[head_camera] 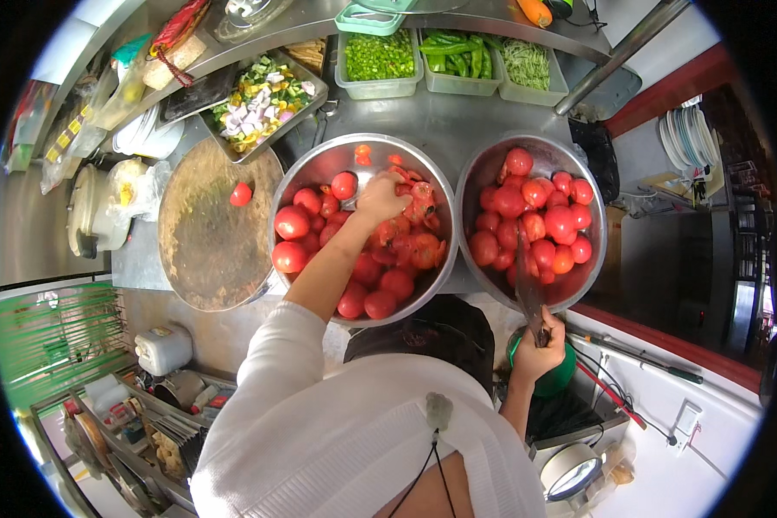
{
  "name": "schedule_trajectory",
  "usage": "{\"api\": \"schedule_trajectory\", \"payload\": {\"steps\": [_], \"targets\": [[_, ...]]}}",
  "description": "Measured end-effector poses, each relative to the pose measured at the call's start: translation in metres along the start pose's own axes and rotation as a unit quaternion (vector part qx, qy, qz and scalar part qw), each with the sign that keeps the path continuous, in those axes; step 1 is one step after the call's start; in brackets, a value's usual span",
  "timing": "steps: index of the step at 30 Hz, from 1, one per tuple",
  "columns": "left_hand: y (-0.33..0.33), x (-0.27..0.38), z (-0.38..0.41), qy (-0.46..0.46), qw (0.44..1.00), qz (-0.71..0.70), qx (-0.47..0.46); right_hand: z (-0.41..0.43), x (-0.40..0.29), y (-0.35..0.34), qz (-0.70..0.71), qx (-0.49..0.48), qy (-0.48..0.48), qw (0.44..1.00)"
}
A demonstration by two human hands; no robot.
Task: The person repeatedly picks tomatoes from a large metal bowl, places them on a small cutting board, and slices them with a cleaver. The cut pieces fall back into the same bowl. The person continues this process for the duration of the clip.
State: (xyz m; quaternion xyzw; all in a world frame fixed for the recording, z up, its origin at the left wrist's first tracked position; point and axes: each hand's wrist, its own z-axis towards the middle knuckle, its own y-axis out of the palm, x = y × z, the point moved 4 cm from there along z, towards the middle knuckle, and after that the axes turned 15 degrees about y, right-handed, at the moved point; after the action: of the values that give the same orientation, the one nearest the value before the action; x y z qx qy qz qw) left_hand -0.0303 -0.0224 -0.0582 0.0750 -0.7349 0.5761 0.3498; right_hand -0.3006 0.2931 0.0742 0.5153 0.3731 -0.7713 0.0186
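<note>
My left hand reaches into the upper part of a large steel bowl, its fingers among tomato skins and trimmings; whether it grips any of them is hard to tell. Whole tomatoes fill the left and lower parts of this bowl. In my right hand is the handle of a kitchen knife, its blade pointing away from me over a second steel bowl, which holds many whole tomatoes. A small tomato piece lies on the round wooden chopping block at the left.
A metal tray of cut vegetables overlaps the block's far edge. Plastic containers of chopped green vegetables, green peppers and shredded greens stand at the back under a steel shelf. A metal pole slants at the back right.
</note>
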Motion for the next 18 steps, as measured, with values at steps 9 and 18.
{"api": "schedule_trajectory", "payload": {"steps": [9,18], "targets": [[0.020,0.023,0.018,-0.124,0.961,0.097,-0.228,-0.010,0.003,0.016,0.058,0.010,0.037,0.998],[-0.075,0.043,-0.052,0.093,0.856,-0.503,0.076,-0.008,-0.013,0.028,0.082,-0.022,0.036,0.996]]}}
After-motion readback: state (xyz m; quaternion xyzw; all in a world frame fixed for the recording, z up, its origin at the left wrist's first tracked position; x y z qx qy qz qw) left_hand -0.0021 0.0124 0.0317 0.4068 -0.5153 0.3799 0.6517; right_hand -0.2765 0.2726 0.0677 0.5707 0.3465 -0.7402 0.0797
